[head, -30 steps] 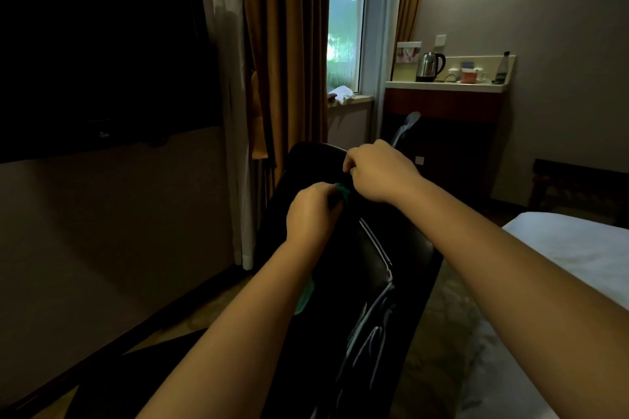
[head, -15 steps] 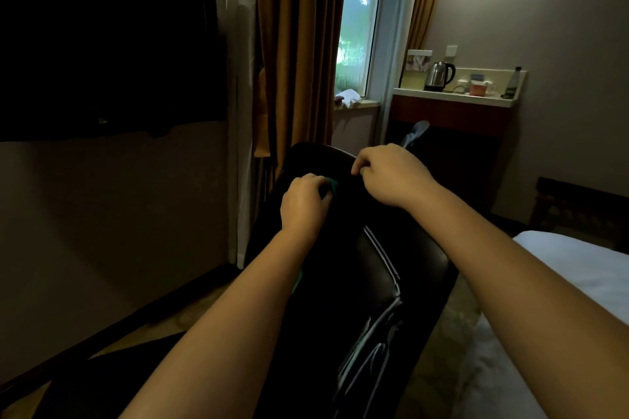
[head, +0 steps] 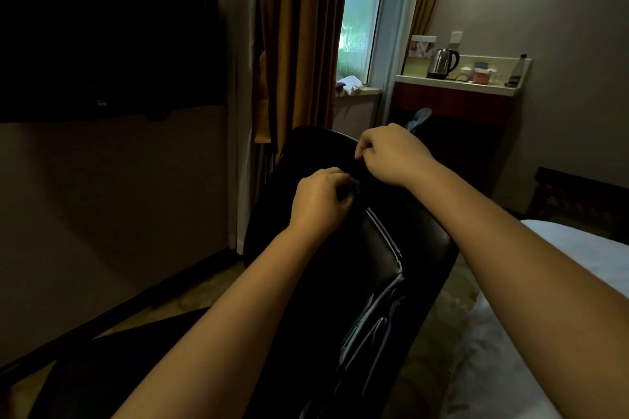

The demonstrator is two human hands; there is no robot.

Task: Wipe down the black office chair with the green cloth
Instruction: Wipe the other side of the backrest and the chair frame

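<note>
a glossy black chair, one pale seam down its leather back, fills a dim room. one cloth, only a green sliver showing, is bunched in the curled fingers of the left hand against the chair's upper back. the right hand curls at the top edge; what it holds cannot be told. one kettle stands beyond.

A black office chair with glossy, leather-like padding fills the centre and lower middle of the frame, its rounded top edge toward the upper centre, and a green cloth shows only as a small teal sliver at centre, mostly hidden under the left hand.
</note>
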